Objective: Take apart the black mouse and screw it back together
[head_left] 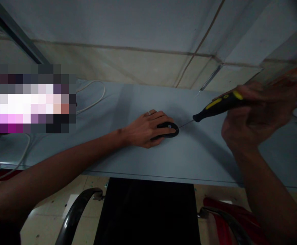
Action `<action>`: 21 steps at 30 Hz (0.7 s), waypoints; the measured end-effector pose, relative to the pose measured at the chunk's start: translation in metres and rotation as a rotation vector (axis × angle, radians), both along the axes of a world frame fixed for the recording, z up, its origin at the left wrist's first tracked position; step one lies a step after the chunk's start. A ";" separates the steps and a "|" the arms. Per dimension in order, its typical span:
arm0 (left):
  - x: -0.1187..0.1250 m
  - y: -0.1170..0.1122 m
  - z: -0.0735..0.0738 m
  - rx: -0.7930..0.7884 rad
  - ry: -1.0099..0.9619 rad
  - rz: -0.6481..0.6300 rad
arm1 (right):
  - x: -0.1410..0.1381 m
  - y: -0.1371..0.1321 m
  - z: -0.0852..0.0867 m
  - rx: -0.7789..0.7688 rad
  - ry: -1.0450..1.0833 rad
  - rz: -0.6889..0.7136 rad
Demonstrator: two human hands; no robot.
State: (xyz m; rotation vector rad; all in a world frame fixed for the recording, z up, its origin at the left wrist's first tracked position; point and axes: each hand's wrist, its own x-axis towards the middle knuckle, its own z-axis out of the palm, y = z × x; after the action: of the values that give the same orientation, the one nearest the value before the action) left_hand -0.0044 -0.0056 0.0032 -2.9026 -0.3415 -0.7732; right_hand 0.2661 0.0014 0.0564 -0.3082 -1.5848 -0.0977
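Note:
My left hand (145, 129) lies on the grey table (112, 149) and grips a small black computer mouse (167, 129) from the left side, fingers curled round it; a ring shows on one finger. My right hand (250, 117) is closed round the black and yellow handle of a screwdriver (219, 104). The screwdriver's thin metal shaft slants down to the left, and its tip reaches the right edge of the mouse.
A white cable (94, 98) loops on the table at the back left, beside a blurred-out patch. Below the table's front edge are a black box (148, 211), a curved metal chair arm (77, 211) and a red seat (222, 221). A wall rises behind.

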 end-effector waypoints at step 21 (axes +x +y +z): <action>0.001 0.002 -0.005 0.003 -0.008 0.008 | 0.000 -0.011 0.008 -0.058 -0.054 0.020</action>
State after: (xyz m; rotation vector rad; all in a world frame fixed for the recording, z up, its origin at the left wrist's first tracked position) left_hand -0.0030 -0.0033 -0.0020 -2.8947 -0.3522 -0.7833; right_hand 0.2658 -0.0098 0.0640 -0.3371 -1.6455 -0.0455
